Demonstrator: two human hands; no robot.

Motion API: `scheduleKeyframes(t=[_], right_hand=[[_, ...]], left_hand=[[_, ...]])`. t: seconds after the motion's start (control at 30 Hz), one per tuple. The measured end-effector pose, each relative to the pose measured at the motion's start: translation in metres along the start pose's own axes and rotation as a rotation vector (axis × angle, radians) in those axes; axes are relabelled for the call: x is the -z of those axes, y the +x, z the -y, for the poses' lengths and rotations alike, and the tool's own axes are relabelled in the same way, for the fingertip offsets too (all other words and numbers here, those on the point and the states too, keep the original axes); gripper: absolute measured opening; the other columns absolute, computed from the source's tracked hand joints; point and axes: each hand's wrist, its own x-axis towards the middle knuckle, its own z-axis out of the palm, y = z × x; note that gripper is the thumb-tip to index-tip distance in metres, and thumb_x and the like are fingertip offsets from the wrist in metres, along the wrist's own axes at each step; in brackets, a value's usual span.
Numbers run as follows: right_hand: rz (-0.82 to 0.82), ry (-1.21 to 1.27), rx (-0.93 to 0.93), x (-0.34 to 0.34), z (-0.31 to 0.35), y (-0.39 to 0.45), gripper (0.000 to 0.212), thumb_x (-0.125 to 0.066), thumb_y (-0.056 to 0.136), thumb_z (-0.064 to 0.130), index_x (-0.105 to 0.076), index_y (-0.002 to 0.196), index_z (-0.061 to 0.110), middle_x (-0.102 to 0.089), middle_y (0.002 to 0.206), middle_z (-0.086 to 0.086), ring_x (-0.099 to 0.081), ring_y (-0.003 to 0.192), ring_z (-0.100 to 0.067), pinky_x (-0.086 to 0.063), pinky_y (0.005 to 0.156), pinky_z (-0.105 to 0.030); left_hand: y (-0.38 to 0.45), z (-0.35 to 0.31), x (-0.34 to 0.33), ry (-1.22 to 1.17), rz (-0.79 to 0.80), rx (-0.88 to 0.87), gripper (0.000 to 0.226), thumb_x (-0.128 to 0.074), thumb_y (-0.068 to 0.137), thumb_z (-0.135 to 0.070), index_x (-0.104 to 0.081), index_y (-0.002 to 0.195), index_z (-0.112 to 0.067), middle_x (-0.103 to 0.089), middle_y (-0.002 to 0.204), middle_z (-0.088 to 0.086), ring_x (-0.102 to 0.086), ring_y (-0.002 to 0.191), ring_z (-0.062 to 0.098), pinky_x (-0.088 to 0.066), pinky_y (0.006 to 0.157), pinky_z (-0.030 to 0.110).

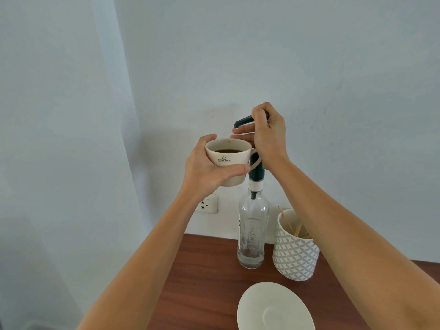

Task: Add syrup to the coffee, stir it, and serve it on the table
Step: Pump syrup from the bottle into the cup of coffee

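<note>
Key relation: pump spout (242,121) tip, frame centre, sits just above far right rim of cup (227,160); pump travel vertical, along upright syrup bottle (253,231).
Left hand (204,167): wrapped round cup body, cup lifted clear of table (202,277).
Right hand (267,134): closed over pump head, nearer to pump; index finger extended under spout.
Coffee: dark, well below rim.
Count: 1 cup, 1 bottle (nearly empty), 1 saucer (273,308) lower centre, 1 patterned holder (295,251); stir sticks (289,222) at least 3, exact number unclear.
</note>
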Motion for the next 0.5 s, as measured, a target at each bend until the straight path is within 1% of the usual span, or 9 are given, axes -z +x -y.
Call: scheduleKeyframes(t=[0.13, 0.27, 0.37, 0.5], right_hand=[[0.003, 0.0, -0.004, 0.0001, -0.0011, 0.0008, 0.014, -0.044, 0.093, 0.016, -0.051, 0.083, 0.01, -0.071, 0.067, -0.019, -0.074, 0.062, -0.04, -0.059, 0.065, -0.056], [0.001, 0.0, 0.002, 0.0005, -0.001, 0.0008, 0.014, -0.044, 0.093, 0.015, -0.051, 0.083, 0.01, -0.072, 0.069, -0.02, -0.075, 0.062, -0.04, -0.058, 0.063, -0.048], [0.0, 0.0, 0.006, 0.0005, -0.0016, 0.0009, 0.014, -0.044, 0.093, 0.015, -0.051, 0.082, 0.01, -0.072, 0.07, -0.022, -0.074, 0.062, -0.04, -0.057, 0.062, -0.044], [0.002, -0.011, 0.008, 0.001, -0.0024, 0.001, 0.014, -0.044, 0.093, 0.015, -0.051, 0.082, 0.01, -0.072, 0.071, -0.022, -0.075, 0.062, -0.039, -0.058, 0.063, -0.05]], left_hand=[[0.0002, 0.0007, -0.0001, 0.001, -0.004, 0.002, 0.109, -0.09, 0.039, -0.048, -0.048, 0.137, -0.026, -0.064, 0.118, -0.008, -0.063, 0.107, 0.013, -0.057, 0.088, 0.032], [0.0001, 0.0011, -0.0003, 0.003, -0.005, -0.006, 0.108, -0.092, 0.041, -0.046, -0.047, 0.137, -0.025, -0.063, 0.118, -0.008, -0.063, 0.107, 0.013, -0.056, 0.086, 0.029], [0.0011, 0.0028, -0.0002, 0.007, -0.009, -0.005, 0.102, -0.096, 0.049, -0.038, -0.048, 0.137, -0.025, -0.063, 0.118, -0.007, -0.063, 0.106, 0.013, -0.054, 0.082, 0.026], [0.0012, 0.0039, -0.0004, 0.002, -0.01, -0.009, 0.101, -0.097, 0.049, -0.036, -0.048, 0.137, -0.025, -0.063, 0.118, -0.007, -0.063, 0.106, 0.012, -0.055, 0.085, 0.028]])
